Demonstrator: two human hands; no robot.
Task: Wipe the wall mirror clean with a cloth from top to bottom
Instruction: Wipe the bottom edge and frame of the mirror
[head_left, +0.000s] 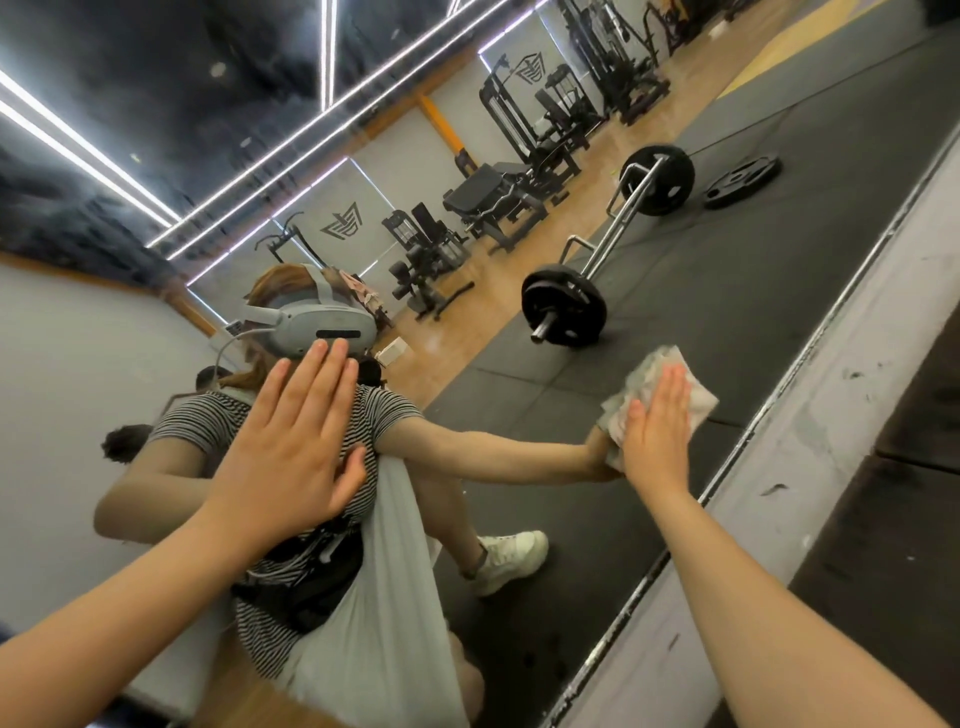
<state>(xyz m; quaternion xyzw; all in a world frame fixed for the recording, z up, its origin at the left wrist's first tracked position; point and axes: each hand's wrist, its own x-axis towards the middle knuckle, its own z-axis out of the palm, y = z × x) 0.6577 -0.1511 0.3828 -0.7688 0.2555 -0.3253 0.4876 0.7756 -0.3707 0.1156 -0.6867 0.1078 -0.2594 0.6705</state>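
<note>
The right hand's (655, 423) grip is a flat palm pinning the cloth (675, 395) against the mirror (701, 291) near its lower edge; the left hand (291, 447) braces open, holding nothing. Wiping looks nearly finished; next, a firm stroke to the bottom edge

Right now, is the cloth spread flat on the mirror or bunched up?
Bunched. The cloth shows crumpled folds and uneven edges around the flat right hand, which presses it on the mirror.

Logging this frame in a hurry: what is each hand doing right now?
Left hand: open, flat against the mirror, holding nothing.
Right hand: open, palm pressing the cloth flat onto the mirror.
</note>
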